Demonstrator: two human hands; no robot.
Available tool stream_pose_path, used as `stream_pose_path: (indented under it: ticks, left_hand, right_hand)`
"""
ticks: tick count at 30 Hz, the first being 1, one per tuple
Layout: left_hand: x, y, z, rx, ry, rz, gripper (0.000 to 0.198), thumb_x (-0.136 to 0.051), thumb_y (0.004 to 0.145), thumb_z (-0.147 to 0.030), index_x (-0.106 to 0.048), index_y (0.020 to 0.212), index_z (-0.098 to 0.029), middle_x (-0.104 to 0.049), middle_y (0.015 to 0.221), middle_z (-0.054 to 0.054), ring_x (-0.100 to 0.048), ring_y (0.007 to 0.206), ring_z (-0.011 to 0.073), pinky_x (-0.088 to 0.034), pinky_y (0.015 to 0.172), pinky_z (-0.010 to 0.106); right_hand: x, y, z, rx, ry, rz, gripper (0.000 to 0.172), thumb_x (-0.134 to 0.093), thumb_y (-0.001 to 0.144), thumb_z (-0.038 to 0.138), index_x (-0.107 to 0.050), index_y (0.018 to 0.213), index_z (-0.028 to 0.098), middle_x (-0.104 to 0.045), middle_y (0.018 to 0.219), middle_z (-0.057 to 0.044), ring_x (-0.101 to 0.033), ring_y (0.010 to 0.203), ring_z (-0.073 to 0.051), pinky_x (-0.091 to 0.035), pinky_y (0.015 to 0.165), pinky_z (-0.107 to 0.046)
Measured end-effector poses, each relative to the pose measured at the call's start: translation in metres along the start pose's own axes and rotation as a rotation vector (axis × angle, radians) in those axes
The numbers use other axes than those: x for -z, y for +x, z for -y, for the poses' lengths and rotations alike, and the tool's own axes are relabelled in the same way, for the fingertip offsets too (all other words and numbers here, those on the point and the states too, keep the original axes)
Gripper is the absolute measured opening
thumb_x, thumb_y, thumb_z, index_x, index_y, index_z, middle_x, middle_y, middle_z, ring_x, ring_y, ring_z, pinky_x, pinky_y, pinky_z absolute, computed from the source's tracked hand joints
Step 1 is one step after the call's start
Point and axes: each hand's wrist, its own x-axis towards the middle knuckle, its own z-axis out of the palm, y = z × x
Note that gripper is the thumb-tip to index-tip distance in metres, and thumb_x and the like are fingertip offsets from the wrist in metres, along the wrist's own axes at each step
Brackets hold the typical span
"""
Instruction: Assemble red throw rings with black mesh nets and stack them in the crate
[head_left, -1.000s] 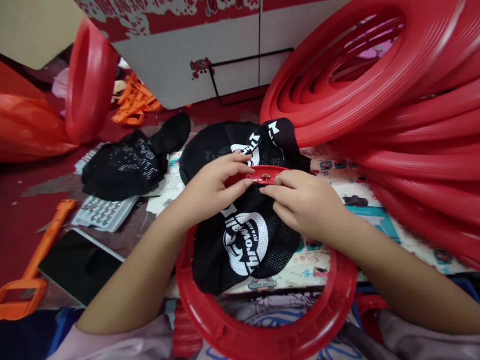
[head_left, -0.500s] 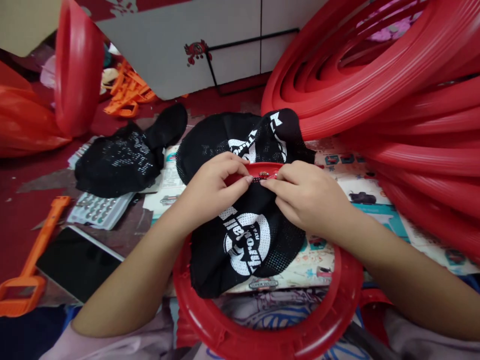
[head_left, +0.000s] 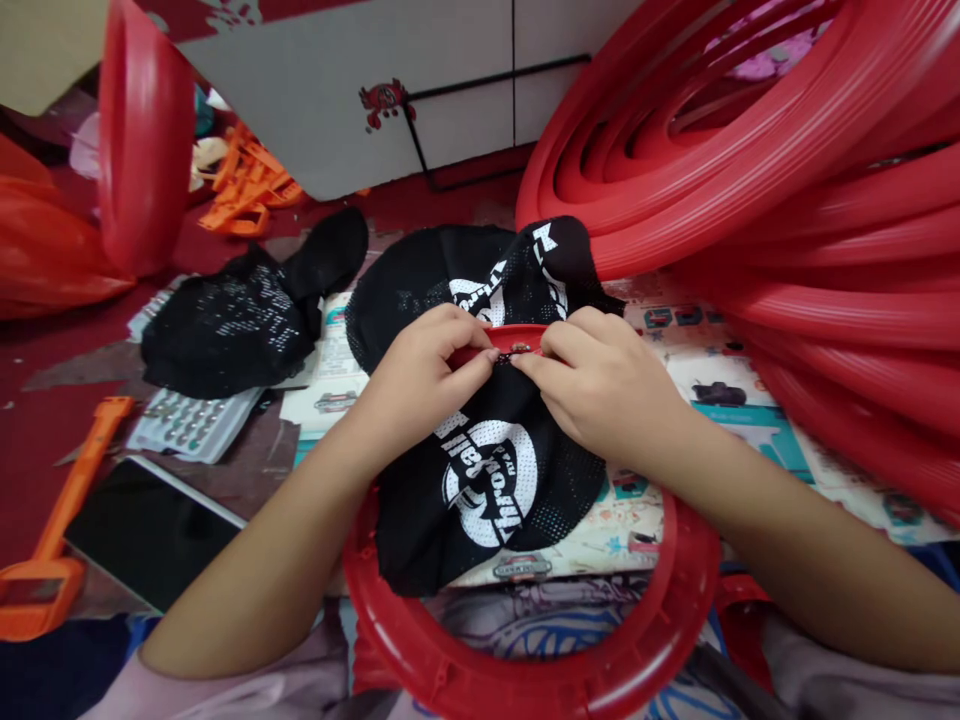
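Note:
A red plastic ring (head_left: 540, 680) lies at the front centre, its far rim under both hands. Black mesh fabric with white print (head_left: 487, 480) hangs from that rim across the ring's opening. My left hand (head_left: 435, 375) pinches the fabric's edge against the rim, thumb and fingers together. Close beside it, my right hand (head_left: 592, 375) has thumb and forefinger closed at the same edge; a small shiny bit shows on the rim between the hands. More black printed fabric (head_left: 412, 265) is bunched just beyond them.
Large red rings (head_left: 840, 240) are stacked at the right. On the left are a black mesh piece (head_left: 225, 335), a tray of small metal parts (head_left: 191, 425), a dark tablet (head_left: 150, 530) and an orange handle (head_left: 56, 530). Orange parts (head_left: 247, 185) lie farther back.
My right hand has shifted slightly left, its fingertips closer to my left hand. The whole view has also moved a little.

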Motion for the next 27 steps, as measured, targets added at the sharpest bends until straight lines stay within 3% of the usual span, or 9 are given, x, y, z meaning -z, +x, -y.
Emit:
stream_pose_path:
  ticks: [7, 11, 14, 18, 21, 24, 27]
  left_hand:
    - [-0.003, 0.001, 0.001, 0.006, 0.035, -0.019, 0.014, -0.053, 0.085, -0.018, -0.065, 0.079, -0.016, -0.061, 0.088, 0.004, -0.059, 0.083, 0.0156, -0.047, 0.075, 0.029]
    - [-0.003, -0.001, 0.001, -0.019, 0.053, -0.003, 0.013, -0.052, 0.087, -0.019, -0.063, 0.081, -0.016, -0.061, 0.089, 0.004, -0.059, 0.085, 0.0168, -0.047, 0.077, 0.031]
    - [-0.002, -0.005, 0.002, -0.113, 0.127, -0.009, 0.014, -0.049, 0.091, -0.020, -0.062, 0.096, -0.016, -0.065, 0.102, 0.008, -0.060, 0.100, 0.0213, -0.047, 0.089, 0.039]
    - [0.000, -0.009, 0.002, -0.346, 0.196, 0.025, 0.024, -0.048, 0.092, -0.020, -0.057, 0.113, -0.015, -0.057, 0.130, 0.014, -0.048, 0.127, 0.0254, -0.039, 0.106, 0.047]
    - [0.001, -0.010, 0.002, -0.433, 0.201, 0.092, 0.022, -0.047, 0.092, -0.018, -0.061, 0.108, -0.017, -0.060, 0.128, 0.012, -0.046, 0.130, 0.0254, -0.038, 0.108, 0.046]
    - [0.001, -0.009, 0.002, -0.429, 0.212, 0.108, 0.021, -0.048, 0.091, -0.017, -0.065, 0.102, -0.019, -0.066, 0.122, 0.008, -0.049, 0.127, 0.0260, -0.039, 0.107, 0.046]
    - [0.000, -0.008, 0.003, -0.428, 0.240, 0.137, 0.025, -0.048, 0.092, -0.019, -0.065, 0.110, -0.019, -0.065, 0.124, 0.008, -0.048, 0.127, 0.0274, -0.038, 0.106, 0.048]
  right_hand:
    - [0.000, 0.003, 0.002, -0.007, -0.095, 0.020, 0.019, -0.050, 0.092, 0.016, -0.069, 0.093, 0.016, -0.056, 0.078, -0.008, -0.039, 0.077, -0.022, -0.025, 0.066, -0.035]
    - [0.007, -0.002, 0.000, 0.016, 0.005, -0.001, 0.020, -0.050, 0.091, 0.014, -0.070, 0.093, 0.015, -0.061, 0.081, -0.008, -0.043, 0.078, -0.021, -0.031, 0.067, -0.034]
    - [0.015, -0.007, -0.006, 0.022, 0.179, 0.023, 0.022, -0.050, 0.090, 0.012, -0.071, 0.091, 0.015, -0.064, 0.082, -0.007, -0.048, 0.079, -0.020, -0.037, 0.071, -0.033]
    - [0.021, -0.009, -0.016, 0.021, 0.301, 0.048, 0.022, -0.050, 0.089, 0.011, -0.072, 0.089, 0.013, -0.065, 0.083, -0.007, -0.052, 0.079, -0.019, -0.042, 0.073, -0.032]
    - [0.020, -0.009, -0.021, 0.003, 0.289, 0.062, 0.023, -0.049, 0.088, 0.011, -0.072, 0.091, 0.011, -0.065, 0.084, -0.009, -0.053, 0.080, -0.020, -0.044, 0.074, -0.034]
    - [0.017, -0.008, -0.024, 0.003, 0.264, 0.081, 0.024, -0.047, 0.088, 0.012, -0.071, 0.091, 0.011, -0.063, 0.085, -0.010, -0.053, 0.083, -0.021, -0.045, 0.076, -0.034]
    - [0.016, -0.008, -0.024, 0.011, 0.218, 0.057, 0.025, -0.046, 0.089, 0.012, -0.070, 0.088, 0.011, -0.062, 0.085, -0.011, -0.051, 0.082, -0.021, -0.044, 0.076, -0.035]
